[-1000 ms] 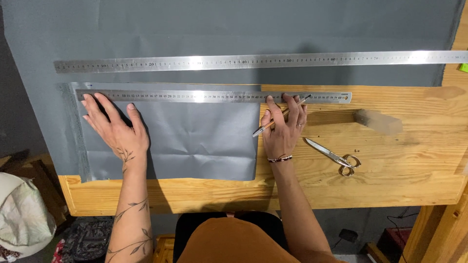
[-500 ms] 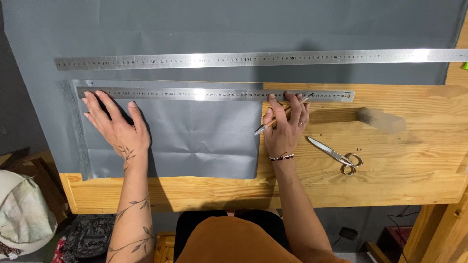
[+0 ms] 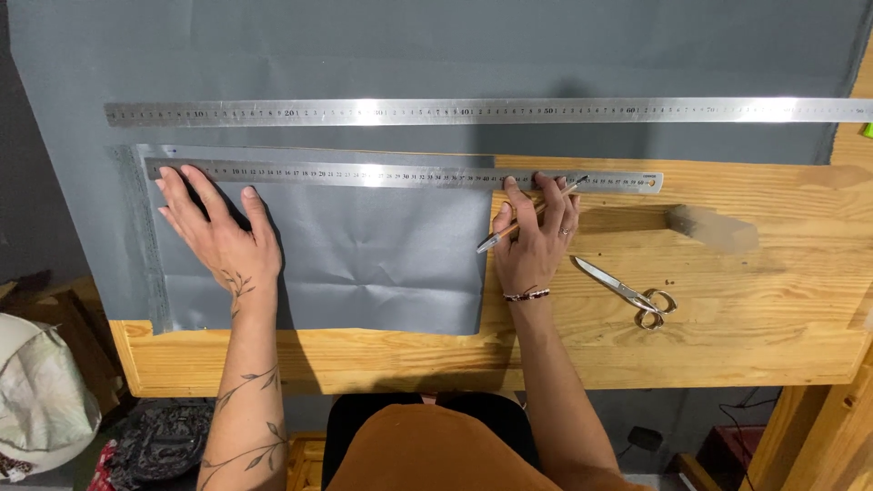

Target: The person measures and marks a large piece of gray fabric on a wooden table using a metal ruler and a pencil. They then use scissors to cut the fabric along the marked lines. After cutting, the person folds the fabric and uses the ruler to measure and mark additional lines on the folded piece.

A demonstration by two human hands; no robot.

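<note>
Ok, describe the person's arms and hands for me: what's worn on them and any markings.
Both forearms are bare, with no sleeves. The left arm carries a dark leafy vine tattoo that runs up the forearm onto the back of the left hand. The right hand has a thin ring on one of its fingers, and a dark beaded bracelet with a red section sits at the wrist.

Both forearms reach forward from the body, roughly parallel. The left hand [image 3: 218, 232] lies flat, palm down, fingers spread wide. The right hand [image 3: 535, 238] also presses palm down, fingers forward and close together, its wrist straight.
</note>
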